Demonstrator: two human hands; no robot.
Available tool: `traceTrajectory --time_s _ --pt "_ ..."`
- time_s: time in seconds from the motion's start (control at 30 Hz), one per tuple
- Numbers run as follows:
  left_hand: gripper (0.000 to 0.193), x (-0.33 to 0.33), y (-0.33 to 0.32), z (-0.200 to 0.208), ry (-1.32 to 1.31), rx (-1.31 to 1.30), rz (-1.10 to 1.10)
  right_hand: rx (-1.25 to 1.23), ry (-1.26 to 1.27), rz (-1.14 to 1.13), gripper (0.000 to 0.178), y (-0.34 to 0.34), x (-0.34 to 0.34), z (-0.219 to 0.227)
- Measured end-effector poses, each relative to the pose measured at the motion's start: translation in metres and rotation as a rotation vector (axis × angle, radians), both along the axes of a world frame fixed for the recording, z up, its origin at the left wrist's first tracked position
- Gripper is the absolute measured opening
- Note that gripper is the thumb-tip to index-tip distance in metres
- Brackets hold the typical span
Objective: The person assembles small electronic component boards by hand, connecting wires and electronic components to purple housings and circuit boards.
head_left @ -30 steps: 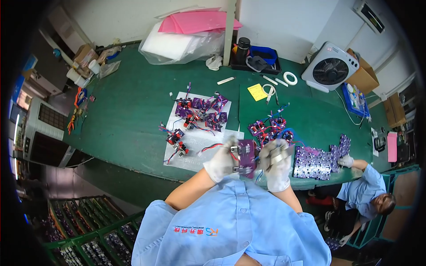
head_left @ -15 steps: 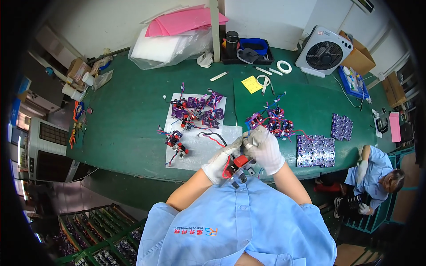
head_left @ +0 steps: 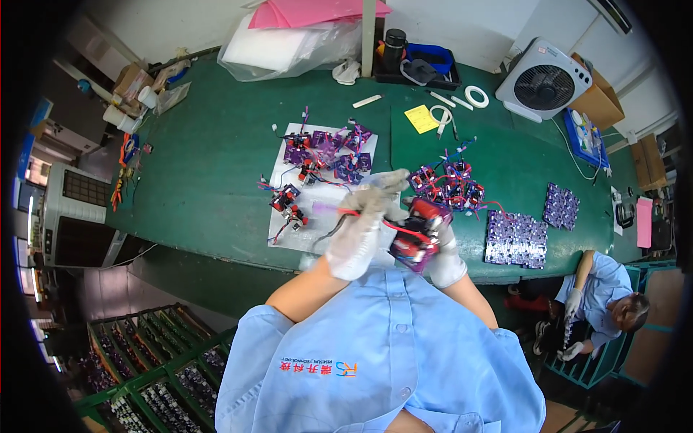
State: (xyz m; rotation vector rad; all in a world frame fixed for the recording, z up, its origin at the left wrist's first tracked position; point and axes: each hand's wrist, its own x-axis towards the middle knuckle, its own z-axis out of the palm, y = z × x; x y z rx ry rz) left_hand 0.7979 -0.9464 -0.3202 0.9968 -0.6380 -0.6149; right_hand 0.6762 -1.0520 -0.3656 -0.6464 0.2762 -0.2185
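Observation:
My right hand [head_left: 449,261], in a white glove, grips a purple circuit board [head_left: 422,229] with red and black parts, held tilted above the table's near edge. A red wire [head_left: 404,231] arcs from the board across to my gloved left hand [head_left: 361,227], where a dark wire [head_left: 328,237] also hangs. My left fingers are smeared by motion, and whether they pinch the wires cannot be told. Beyond my left hand, several wired purple boards [head_left: 350,167] lie on a white sheet [head_left: 297,237]. Another wired cluster [head_left: 455,186] lies just past my right hand.
Flat board panels [head_left: 516,239] and a smaller panel [head_left: 561,206] lie at right on the green table [head_left: 209,173]. A fan [head_left: 545,83], tape rolls [head_left: 476,97] and a yellow note [head_left: 419,120] stand or lie farther back. A co-worker [head_left: 603,289] sits at right; racks of boards [head_left: 159,361] stand lower left.
The board has turned and swung right, from beside my left hand into my right hand. My left hand has moved up and leftward of it. The whole view has shifted slightly.

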Motion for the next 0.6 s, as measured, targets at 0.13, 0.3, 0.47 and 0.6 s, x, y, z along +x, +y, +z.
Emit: traceTrajectory --time_s 0.13,0.3,0.47,0.6 --pt "0.040 0.007 0.023 0.032 0.042 0.016 -0.357 0.334 -0.056 -0.012 0.089 0.002 -0.015 -0.001" --pt "0.032 0.013 0.032 0.013 -0.151 -0.053 -0.373 0.212 -0.177 0.083 0.096 0.004 -0.009 0.005" --pt "0.007 0.017 0.034 0.050 -0.551 -0.010 -0.227 0.035 -0.030 0.066 0.084 0.000 -0.007 0.006" --pt "0.017 0.016 0.041 0.034 -0.651 0.272 -0.112 -0.029 0.013 -0.013 0.079 0.004 0.000 -0.006"
